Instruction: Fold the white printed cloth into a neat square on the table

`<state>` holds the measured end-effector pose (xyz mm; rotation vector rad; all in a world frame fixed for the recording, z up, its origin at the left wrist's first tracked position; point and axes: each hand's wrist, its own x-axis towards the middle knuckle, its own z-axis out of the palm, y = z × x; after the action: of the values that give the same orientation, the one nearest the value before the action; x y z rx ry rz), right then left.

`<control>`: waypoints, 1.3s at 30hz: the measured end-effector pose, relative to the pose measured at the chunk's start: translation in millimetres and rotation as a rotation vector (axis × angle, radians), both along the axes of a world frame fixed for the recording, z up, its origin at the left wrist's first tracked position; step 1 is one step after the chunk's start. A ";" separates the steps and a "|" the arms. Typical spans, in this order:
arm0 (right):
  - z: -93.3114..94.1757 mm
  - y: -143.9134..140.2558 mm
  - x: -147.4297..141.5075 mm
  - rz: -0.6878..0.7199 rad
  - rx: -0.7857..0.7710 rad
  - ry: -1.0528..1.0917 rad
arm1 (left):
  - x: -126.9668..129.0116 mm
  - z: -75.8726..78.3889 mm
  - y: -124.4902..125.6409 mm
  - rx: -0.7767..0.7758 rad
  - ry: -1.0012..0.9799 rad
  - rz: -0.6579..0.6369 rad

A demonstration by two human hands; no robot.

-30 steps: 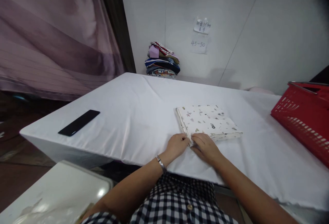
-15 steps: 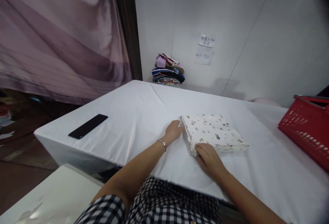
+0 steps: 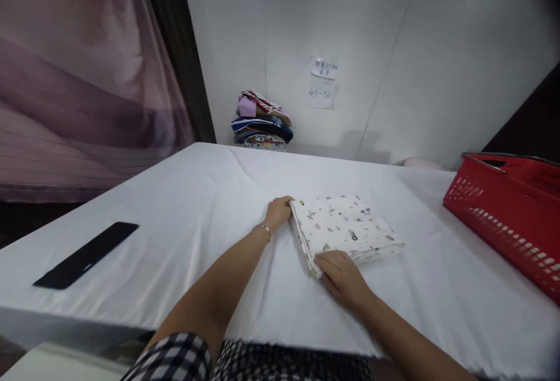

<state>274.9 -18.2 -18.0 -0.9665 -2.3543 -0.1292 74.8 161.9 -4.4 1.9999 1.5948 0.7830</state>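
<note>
A folded white cloth (image 3: 341, 223) with small grey and brown prints lies flat on the white-covered table, its layered edges showing on the left and front. My left hand (image 3: 278, 212), with a bracelet at the wrist, pinches its far left corner. At the near left corner, my right hand (image 3: 343, 276) grips the edge, fingers on top and the thumb hidden underneath or behind.
A red perforated basket (image 3: 507, 212) with a metal handle stands on the right. On the left lies a flat black slab (image 3: 87, 255). Beyond the table's far edge is a stack of folded fabrics (image 3: 262, 121) against the wall, left of paper notes (image 3: 321, 94).
My left hand has come onto the cloth's far left corner, where it was just beside it before. My right hand stays at the near corner. The whole view has shifted to the right.
</note>
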 end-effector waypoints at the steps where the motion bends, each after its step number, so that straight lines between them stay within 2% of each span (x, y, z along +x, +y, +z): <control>1: -0.1 0.9 -1.7 -0.002 -0.002 0.006 | -1.4 -0.6 3.2 0.004 -0.004 0.009; 7: 1.3 0.8 -15.8 -0.064 -0.044 0.018 | -8.8 -5.6 16.8 -0.046 -0.003 0.048; 9: 2.3 -0.2 -18.4 -0.082 -0.068 0.026 | -10.8 -2.5 20.1 -0.085 0.008 0.030; 12: 2.0 -0.6 -19.2 -0.088 -0.067 0.052 | -8.9 10.4 16.8 -0.118 0.023 0.000; 15: -0.9 0.3 -18.7 -0.082 -0.055 0.069 | 5.2 24.0 -1.5 -0.006 0.050 -0.042; 16: -2.3 0.6 -18.6 -0.081 -0.055 0.069 | 11.7 25.9 -9.1 0.109 0.114 -0.125; 18: -4.9 0.4 -19.1 -0.091 -0.052 0.062 | 23.9 24.0 -21.7 0.247 0.255 -0.296; 19: -6.0 0.0 -19.5 -0.102 -0.047 0.057 | 28.3 20.6 -25.4 0.230 0.323 -0.322; 22: -7.9 -2.0 -20.8 -0.129 -0.029 0.050 | 32.4 6.5 -25.2 0.119 0.451 -0.313; 24: -8.1 -2.9 -21.4 -0.129 -0.035 0.047 | 30.3 0.2 -19.5 0.111 0.482 -0.310; 28: -6.5 -3.5 -21.2 -0.122 -0.096 0.030 | 28.5 5.3 -11.2 0.081 0.514 -0.324; 31: -0.3 -6.2 -20.6 -0.111 -0.160 0.023 | 35.0 17.4 -14.7 0.005 0.549 -0.317; 33: 8.4 -9.0 -19.4 -0.093 -0.231 0.040 | 41.9 21.0 -22.5 0.057 0.559 -0.287; 36: 26.8 -6.1 -13.1 -0.012 -0.376 0.134 | 50.5 14.3 -37.5 0.215 0.555 -0.290; 39: 45.1 19.5 3.4 0.016 -0.448 0.247 | 53.0 1.4 -47.2 0.256 0.567 -0.327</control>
<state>278.3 1.4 27.1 -1.0952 -2.1980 0.5161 127.9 114.6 -3.1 2.7585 1.4253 0.3160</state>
